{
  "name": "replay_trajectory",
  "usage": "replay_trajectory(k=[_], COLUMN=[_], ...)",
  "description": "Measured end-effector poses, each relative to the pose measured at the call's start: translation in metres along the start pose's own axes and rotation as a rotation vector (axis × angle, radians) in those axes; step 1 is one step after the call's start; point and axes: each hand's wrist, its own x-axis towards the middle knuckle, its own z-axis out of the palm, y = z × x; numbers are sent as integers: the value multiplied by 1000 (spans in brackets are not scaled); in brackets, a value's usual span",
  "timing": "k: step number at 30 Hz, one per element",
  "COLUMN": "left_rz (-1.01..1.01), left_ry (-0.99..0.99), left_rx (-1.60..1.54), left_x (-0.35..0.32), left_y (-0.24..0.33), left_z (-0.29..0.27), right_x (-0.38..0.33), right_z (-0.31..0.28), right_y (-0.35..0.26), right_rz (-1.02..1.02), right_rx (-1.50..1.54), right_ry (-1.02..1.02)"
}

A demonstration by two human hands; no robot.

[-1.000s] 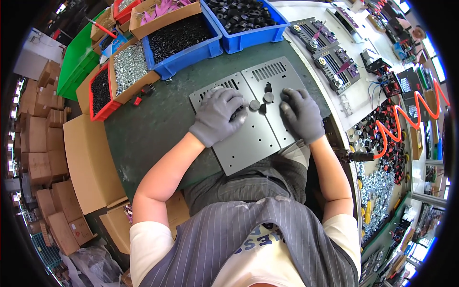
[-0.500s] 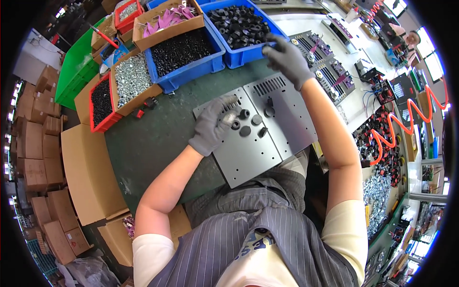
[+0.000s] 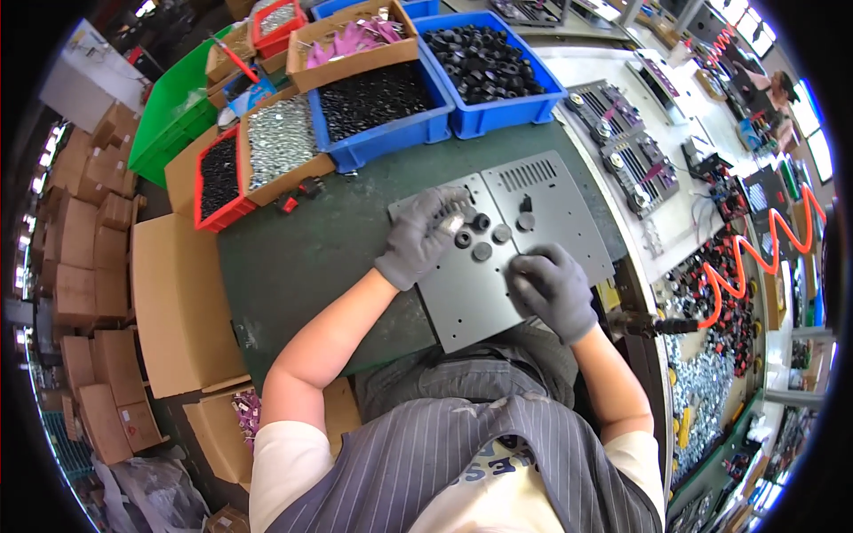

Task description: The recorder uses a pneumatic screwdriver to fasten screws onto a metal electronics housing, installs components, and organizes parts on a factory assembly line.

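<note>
Two flat grey metal panels, a left panel (image 3: 475, 298) and a right panel (image 3: 573, 213), lie side by side on the dark green table, with slots and small holes in them. Several round black rubber feet (image 3: 482, 251) are scattered over the panels. My left hand (image 3: 419, 238), in a grey glove, rests over the left panel's far-left part, fingers curled round something pale and shiny that is too small to name. Low over the seam between the panels, my gloved right hand (image 3: 555, 291) has its fingers closed. Whatever its fingertips hold is hidden.
Beyond the panels stand a blue bin of black rubber parts (image 3: 462, 120), a blue bin of small black pieces (image 3: 351, 160), a carton of silver fasteners (image 3: 283, 142) and a red bin (image 3: 219, 213). Small red-and-black parts (image 3: 289, 204) lie nearby. A coiled orange hose (image 3: 742, 289) hangs right.
My right hand has come back from the edge of the far blue bin to the panels, its fingers now closed. My left hand stays over the left panel. The whole view has shifted slightly.
</note>
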Motion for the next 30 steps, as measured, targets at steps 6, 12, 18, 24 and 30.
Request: replay_trajectory(k=[6,12,18,24,30], left_rz=[46,-340,-570,-608,-673], left_ry=[103,127,-243,-410,-278], left_rx=[384,946,1057,910,1049], left_x=[15,48,89,88,92], left_y=[16,2,-40,-68,-70], left_z=[-59,-195,-215,-235,-222], right_x=[-28,-83,-130,-193,-189], right_z=[-5,-25,-45,-75,-69], right_y=[9,30,62,102,90], right_rz=[127,331,814,1201,864], right_rx=[98,720,830,210,204], right_ry=[112,221,-5,58,367])
